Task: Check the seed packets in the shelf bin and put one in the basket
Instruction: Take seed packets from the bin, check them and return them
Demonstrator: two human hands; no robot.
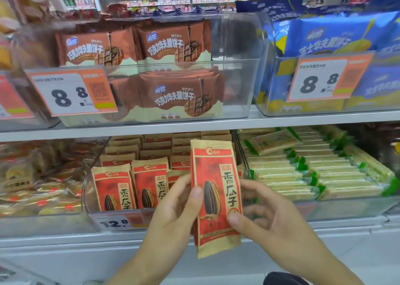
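Observation:
A red and tan sunflower seed packet point(216, 196) is held upright in front of the lower shelf. My left hand point(175, 215) pinches its left edge, thumb on the front. My right hand point(266, 213) pinches its lower right edge, thumb on the front and fingers behind. Behind it, a clear shelf bin point(91, 207) holds several more of the same seed packets point(132, 187) standing in rows. No basket is in view.
A price tag reading 12.8 point(114, 222) sits on the bin's front. Green and cream packs point(313, 176) fill the bin to the right, wrapped snacks point(39, 183) the left. The upper shelf holds brown biscuit packs point(164, 72) and blue packs point(329, 40).

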